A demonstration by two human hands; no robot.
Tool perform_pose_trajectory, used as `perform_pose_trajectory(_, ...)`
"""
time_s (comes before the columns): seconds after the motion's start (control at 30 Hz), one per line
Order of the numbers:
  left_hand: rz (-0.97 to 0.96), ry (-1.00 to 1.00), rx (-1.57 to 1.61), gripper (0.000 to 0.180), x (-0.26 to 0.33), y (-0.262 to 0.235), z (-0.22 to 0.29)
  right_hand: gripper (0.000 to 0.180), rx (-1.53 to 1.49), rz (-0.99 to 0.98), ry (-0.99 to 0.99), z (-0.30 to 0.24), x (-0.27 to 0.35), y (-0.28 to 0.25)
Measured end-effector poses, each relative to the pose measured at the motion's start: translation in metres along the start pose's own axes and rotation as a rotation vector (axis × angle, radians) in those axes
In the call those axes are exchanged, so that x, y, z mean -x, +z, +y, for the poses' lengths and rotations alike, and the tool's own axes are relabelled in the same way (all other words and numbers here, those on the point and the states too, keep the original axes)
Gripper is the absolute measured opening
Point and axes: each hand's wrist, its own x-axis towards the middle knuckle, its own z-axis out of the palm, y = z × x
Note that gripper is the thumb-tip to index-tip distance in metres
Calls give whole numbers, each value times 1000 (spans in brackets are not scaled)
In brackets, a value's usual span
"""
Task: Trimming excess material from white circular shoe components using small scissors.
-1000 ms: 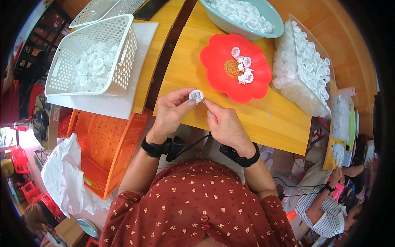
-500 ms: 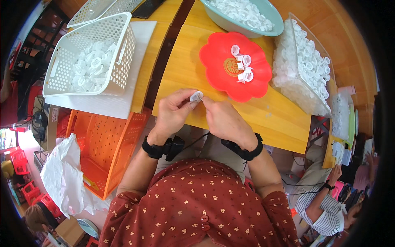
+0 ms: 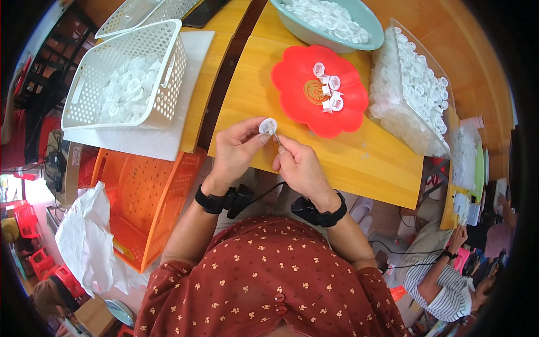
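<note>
"Wooden table (image 3: pixel 359 173) in front of us, yellow, crowded toward the back: a bowl (image 3: pixel 297 31), a clear bin (image 3: pixel 404 130) and a red dish (image 3: pixel 292 78). Where's the piece being worked on?"

"Up in the fingers, above the near edge of the table, just short of the dish. It's a small round white cap (image 3: pixel 268 124). Similar caps (image 3: pixel 335 103) sit together in the dish."

"And the step in hand?"

"Picking or trimming at the cap, I'd say. A thin grey tool (image 3: pixel 277 140) meets its lower right edge. What the tip does there is too small for me to tell."

"What does the next move call for?"

"A steady cap and a light, well-angled tip, in my judgement. Push too hard and it could slip toward the thumb."

"How are the hands set?"

"Neither is free. The left hand (image 3: pixel 234 150) pinches the cap between thumb and fingertips, its face tipped up, the other fingers curled in. The right hand (image 3: pixel 302 167) grips the tool much like a pen, thumb against the bent fingers, hardly any gap."

"Do they touch each other?"

"No, they stand just apart, with the tool bridging between them."
</note>
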Motion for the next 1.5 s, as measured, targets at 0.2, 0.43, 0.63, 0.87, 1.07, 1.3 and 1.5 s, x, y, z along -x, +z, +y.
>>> perform_pose_trajectory(0.2,18,-28,43,29,0,0,-2,32,26,32,-25,6,0,5)
perform_pose_trajectory(0.43,50,-19,-10,25,1,1,-3,33,74,41,-60,14,-1,9)
perform_pose_trajectory(0.63,57,-1,11,25,1,2,-7,32,161,53,-83,11,-1,10)
perform_pose_trajectory(0.87,55,27,-70,22,1,3,-5,26,403,63,-216,5,-3,9)
perform_pose_trajectory(1.07,64,49,-174,19,3,3,-3,22,1031,-40,-388,-22,-2,-1)
perform_pose_trajectory(1.3,-68,49,-259,25,1,0,-10,19,1385,-119,-493,-38,2,-3)
perform_pose_trajectory(1.5,-52,-65,-154,26,1,0,0,21,1096,34,-414,-22,8,-10)
